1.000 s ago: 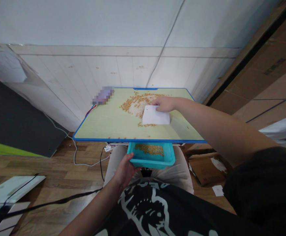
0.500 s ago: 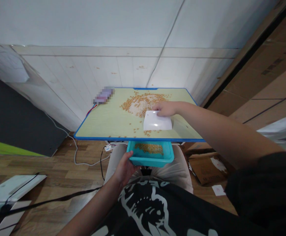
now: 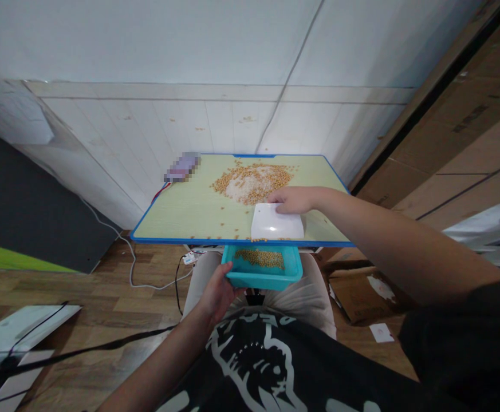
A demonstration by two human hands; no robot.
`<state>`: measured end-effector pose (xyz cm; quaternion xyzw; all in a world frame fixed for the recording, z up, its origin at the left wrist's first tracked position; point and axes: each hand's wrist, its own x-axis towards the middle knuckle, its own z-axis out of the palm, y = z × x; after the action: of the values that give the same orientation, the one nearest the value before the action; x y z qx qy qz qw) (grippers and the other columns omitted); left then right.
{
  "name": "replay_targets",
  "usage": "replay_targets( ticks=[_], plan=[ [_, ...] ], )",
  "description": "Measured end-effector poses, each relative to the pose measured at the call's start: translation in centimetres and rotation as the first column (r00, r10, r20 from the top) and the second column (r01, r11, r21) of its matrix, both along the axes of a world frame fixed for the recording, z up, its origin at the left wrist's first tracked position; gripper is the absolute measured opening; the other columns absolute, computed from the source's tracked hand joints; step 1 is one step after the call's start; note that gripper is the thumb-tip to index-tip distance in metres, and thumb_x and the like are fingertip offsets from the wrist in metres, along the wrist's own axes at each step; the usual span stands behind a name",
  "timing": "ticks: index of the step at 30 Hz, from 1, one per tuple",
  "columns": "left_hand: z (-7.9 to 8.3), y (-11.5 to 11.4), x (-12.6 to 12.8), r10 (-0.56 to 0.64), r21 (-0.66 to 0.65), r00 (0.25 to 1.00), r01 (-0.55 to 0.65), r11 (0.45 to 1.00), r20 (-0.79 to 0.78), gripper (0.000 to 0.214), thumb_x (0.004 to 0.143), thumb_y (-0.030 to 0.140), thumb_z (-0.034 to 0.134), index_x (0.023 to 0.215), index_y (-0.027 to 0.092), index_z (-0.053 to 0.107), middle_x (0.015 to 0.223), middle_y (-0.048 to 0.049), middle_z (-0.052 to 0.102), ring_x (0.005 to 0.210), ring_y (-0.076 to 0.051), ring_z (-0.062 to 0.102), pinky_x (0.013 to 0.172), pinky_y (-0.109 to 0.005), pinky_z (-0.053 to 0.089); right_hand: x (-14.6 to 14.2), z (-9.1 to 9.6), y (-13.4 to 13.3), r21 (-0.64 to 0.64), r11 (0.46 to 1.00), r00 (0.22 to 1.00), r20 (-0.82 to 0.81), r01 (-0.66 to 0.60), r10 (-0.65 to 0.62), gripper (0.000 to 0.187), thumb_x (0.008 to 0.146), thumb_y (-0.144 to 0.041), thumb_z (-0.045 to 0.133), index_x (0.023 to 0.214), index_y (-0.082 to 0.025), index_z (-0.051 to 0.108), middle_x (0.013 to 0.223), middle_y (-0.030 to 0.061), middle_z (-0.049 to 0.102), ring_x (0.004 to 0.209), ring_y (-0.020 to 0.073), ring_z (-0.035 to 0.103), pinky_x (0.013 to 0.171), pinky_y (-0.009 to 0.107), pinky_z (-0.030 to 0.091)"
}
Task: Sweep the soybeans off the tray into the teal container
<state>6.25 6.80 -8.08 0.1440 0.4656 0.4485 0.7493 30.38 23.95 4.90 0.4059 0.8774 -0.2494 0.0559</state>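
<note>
My right hand (image 3: 295,200) grips a white plastic scraper (image 3: 277,221) by its far edge. The scraper rests on the pale table (image 3: 176,214), its near edge close to the blue rim, with a few soybeans (image 3: 259,240) in front of it. Behind it lies a heap of soybeans (image 3: 275,174) mixed with white grains (image 3: 243,186) that look like rice. With my left hand (image 3: 219,292) I hold the left side of a turquoise plastic tray (image 3: 267,281) over my lap, just below the table's front edge. Soybeans (image 3: 260,258) lie inside the tray.
A blurred-out phone-like object (image 3: 182,167) with a red cord is at the table's back left. Stray beans dot the front edge. An open cardboard box (image 3: 361,294) sits on the floor to the right. A white wall stands behind the table, with a cable running down it.
My right hand has drawn the scraper toward me to the table's front edge, bringing several soybeans along. My left hand and the tray stay nearly where they were.
</note>
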Motion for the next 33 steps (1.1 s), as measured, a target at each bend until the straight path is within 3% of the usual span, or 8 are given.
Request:
replay_targets(
  ticks=[8, 20, 33],
  plan=[
    [0.1, 0.0, 0.1, 0.010, -0.013, 1.000, -0.010, 1.000, -0.005, 0.038, 0.088, 0.034, 0.062, 0.123, 0.020, 0.067, 0.108, -0.0091, 0.079, 0.088, -0.025, 0.073, 0.069, -0.035, 0.059, 0.3, 0.3, -1.1, -0.030, 0.999, 0.997, -0.073, 0.030, -0.032, 0.033, 0.074, -0.003, 0.053, 0.097, -0.016, 0.072, 0.102, 0.0054, 0.079, 0.086, 0.0200, 0.069, 0.070, 0.027, 0.051],
    [0.5, 0.1, 0.4, 0.022, -0.030, 1.000, -0.022, 0.999, 0.004, 0.037, 0.094, 0.031, 0.056, 0.127, 0.018, 0.067, 0.111, -0.0102, 0.079, 0.087, -0.023, 0.074, 0.068, -0.034, 0.059, 0.2, 0.4, -1.1, -0.040, 0.998, 0.998, -0.048, 0.046, -0.048, 0.034, 0.073, -0.002, 0.055, 0.097, -0.018, 0.073, 0.099, 0.0042, 0.079, 0.084, 0.0197, 0.069, 0.069, 0.026, 0.051],
    [0.5, 0.1, 0.4, 0.031, -0.022, 1.000, -0.031, 0.999, -0.004, 0.038, 0.090, 0.031, 0.062, 0.124, 0.017, 0.065, 0.108, -0.0096, 0.079, 0.084, -0.023, 0.074, 0.068, -0.033, 0.060, 0.6, 0.5, -1.3, -0.029, 0.998, 0.997, -0.053, 0.061, -0.062, 0.030, 0.073, -0.004, 0.055, 0.095, -0.017, 0.070, 0.097, 0.0049, 0.078, 0.084, 0.0202, 0.068, 0.068, 0.027, 0.050]
  ],
)
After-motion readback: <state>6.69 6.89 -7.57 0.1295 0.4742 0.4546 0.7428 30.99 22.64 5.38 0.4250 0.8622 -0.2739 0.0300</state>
